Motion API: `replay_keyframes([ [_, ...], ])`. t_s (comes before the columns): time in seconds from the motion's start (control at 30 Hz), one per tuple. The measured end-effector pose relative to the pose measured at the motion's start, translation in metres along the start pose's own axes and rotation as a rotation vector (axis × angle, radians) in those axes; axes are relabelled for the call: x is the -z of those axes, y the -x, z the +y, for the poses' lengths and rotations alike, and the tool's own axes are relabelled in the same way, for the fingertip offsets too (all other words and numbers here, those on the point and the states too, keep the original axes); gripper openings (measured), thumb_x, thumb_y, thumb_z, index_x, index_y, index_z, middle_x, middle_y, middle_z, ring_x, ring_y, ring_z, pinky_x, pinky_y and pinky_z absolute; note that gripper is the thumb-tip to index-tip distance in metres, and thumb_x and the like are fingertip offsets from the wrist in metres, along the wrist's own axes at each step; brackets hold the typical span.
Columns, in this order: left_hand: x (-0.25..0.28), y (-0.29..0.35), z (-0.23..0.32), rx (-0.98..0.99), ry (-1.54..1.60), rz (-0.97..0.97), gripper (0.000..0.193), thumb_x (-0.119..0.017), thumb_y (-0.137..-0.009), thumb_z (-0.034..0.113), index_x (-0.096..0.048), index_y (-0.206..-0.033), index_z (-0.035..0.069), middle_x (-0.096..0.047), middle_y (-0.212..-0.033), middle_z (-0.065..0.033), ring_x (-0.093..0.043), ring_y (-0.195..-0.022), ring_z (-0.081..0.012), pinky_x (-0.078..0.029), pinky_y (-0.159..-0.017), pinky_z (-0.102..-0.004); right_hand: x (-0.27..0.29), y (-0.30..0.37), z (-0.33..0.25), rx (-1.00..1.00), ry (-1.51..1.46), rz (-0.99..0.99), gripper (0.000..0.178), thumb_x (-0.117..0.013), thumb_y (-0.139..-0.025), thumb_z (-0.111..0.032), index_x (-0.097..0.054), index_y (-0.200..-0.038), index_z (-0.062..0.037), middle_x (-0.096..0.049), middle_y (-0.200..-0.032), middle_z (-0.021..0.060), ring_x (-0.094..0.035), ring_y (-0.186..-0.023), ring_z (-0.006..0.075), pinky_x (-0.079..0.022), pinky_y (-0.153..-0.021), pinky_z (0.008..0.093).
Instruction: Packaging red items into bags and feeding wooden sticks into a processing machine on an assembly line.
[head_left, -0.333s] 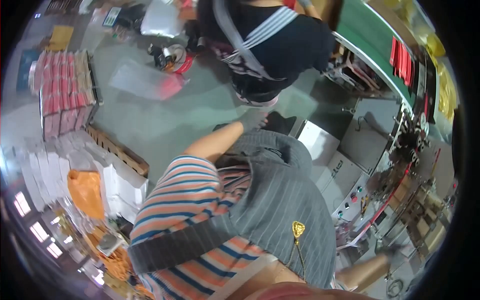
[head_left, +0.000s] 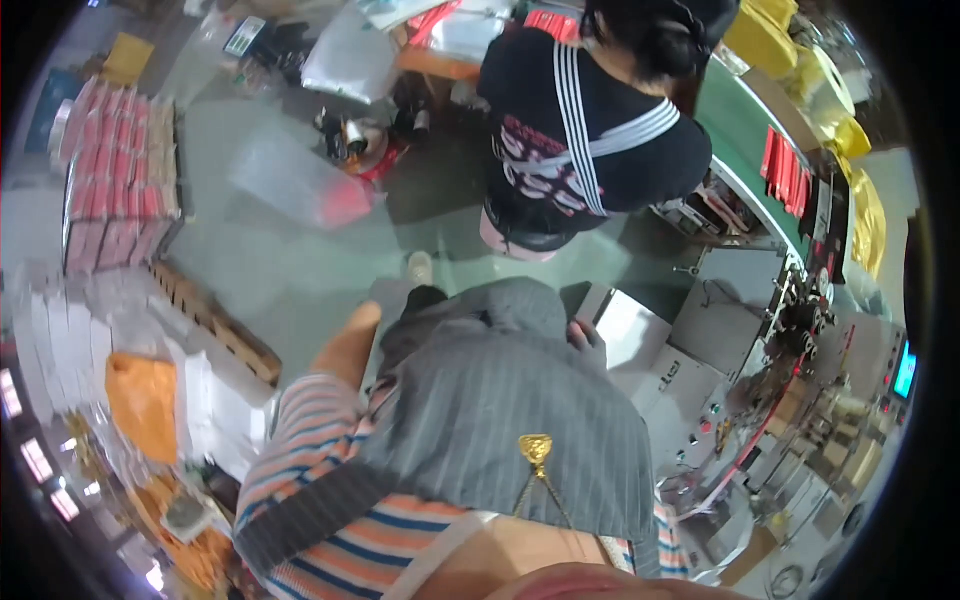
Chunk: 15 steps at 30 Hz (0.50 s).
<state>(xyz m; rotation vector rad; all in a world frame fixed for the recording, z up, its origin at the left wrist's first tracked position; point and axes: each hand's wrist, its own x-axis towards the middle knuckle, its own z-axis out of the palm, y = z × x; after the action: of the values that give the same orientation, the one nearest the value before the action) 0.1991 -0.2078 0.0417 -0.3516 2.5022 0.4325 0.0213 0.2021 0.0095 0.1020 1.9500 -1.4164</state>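
Note:
My left forearm hangs at my left side, and my left hand (head_left: pixel 393 298), in a grey glove, is smeared against the grey floor. Its fingers cannot be made out. At the right edge of my grey striped apron (head_left: pixel 480 400), my right hand (head_left: pixel 592 345) hangs low, also gloved, with bare fingertips loosely apart and nothing visible in it. It is nearest to a white box-like cabinet (head_left: pixel 632 330). One light shoe (head_left: pixel 420 268) of mine shows ahead on the floor.
A co-worker in a black top (head_left: pixel 610 130) stands ahead by a green-topped bench (head_left: pixel 735 125) holding red strips (head_left: pixel 785 170). A machine with buttons (head_left: pixel 700 420) is at right. Left are stacked pink-and-white bundles (head_left: pixel 120 180), a pallet (head_left: pixel 215 320) and an orange bag (head_left: pixel 142 405). A plastic bag (head_left: pixel 290 180) lies ahead.
My left hand has swung back from in front of my body to my left side. My right hand has come into view by the cabinet. The co-worker appears more upright and further right.

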Motion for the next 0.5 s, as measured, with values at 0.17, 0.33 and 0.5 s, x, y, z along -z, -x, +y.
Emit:
replay_keyframes([
  [0.17, -0.090, 0.040, -0.144, 0.226, 0.680, 0.042, 0.037, -0.047, -0.090, 0.044, -0.057, -0.102, 0.011, -0.060, -0.083, -0.0085, -0.056, -0.073, -0.0298, -0.046, -0.069, -0.0458, -0.121, -0.062, -0.207, 0.198, 0.080, -0.354, 0.045, -0.063, -0.087, -0.027, -0.053, -0.123, -0.0014, -0.062, -0.099, 0.0042, -0.056, -0.089, 0.0112, -0.046, -0.080, 0.0271],
  [0.33, -0.082, 0.042, -0.272, 0.091, 0.387, 0.200, 0.037, -0.051, -0.085, 0.033, -0.057, -0.101, 0.000, -0.061, -0.083, -0.0227, -0.058, -0.072, -0.0370, -0.046, -0.067, -0.0429, -0.271, -0.169, -0.254, 0.321, -0.142, -0.360, 0.029, -0.059, -0.088, -0.020, -0.057, -0.110, -0.0011, -0.062, -0.099, 0.0035, -0.059, -0.087, 0.0103, -0.046, -0.077, 0.0242],
  [0.5, 0.009, 0.016, -0.333, 0.727, 1.265, 0.139, 0.018, -0.054, -0.080, 0.027, -0.058, -0.080, 0.010, -0.046, -0.061, -0.0017, -0.044, -0.059, -0.0097, -0.036, -0.053, -0.0286, -0.353, -0.233, -0.326, 0.198, -0.337, -0.340, 0.016, -0.057, -0.088, -0.018, -0.059, -0.097, -0.0053, -0.062, -0.090, 0.0029, -0.059, -0.077, 0.0106, -0.046, -0.067, 0.0232],
])
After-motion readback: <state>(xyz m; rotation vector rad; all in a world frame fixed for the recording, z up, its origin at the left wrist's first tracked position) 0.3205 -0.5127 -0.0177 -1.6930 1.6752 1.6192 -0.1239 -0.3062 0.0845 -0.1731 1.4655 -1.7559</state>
